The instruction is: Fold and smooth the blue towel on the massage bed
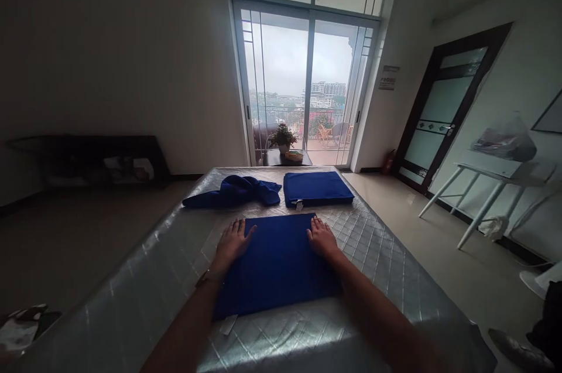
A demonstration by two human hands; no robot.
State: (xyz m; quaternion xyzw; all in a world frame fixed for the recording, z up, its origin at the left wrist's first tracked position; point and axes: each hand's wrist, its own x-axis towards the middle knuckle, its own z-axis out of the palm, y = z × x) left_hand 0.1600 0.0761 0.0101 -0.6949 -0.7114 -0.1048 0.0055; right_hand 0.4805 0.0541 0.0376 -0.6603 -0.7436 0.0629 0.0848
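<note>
My fingers lie flat and slightly spread, pinching nothing: left hand (pixel 232 241) on the far left corner of the folded blue cloth (pixel 276 267), right hand (pixel 322 237) on its far right corner. It sits mid-mattress (pixel 149 267), toward the near edge. It looks soft, light and limp, possibly towelling; I'd grip the corners. Beyond lie 1 second folded cloth (pixel 317 188) and 1 crumpled cloth (pixel 237 191).
</note>
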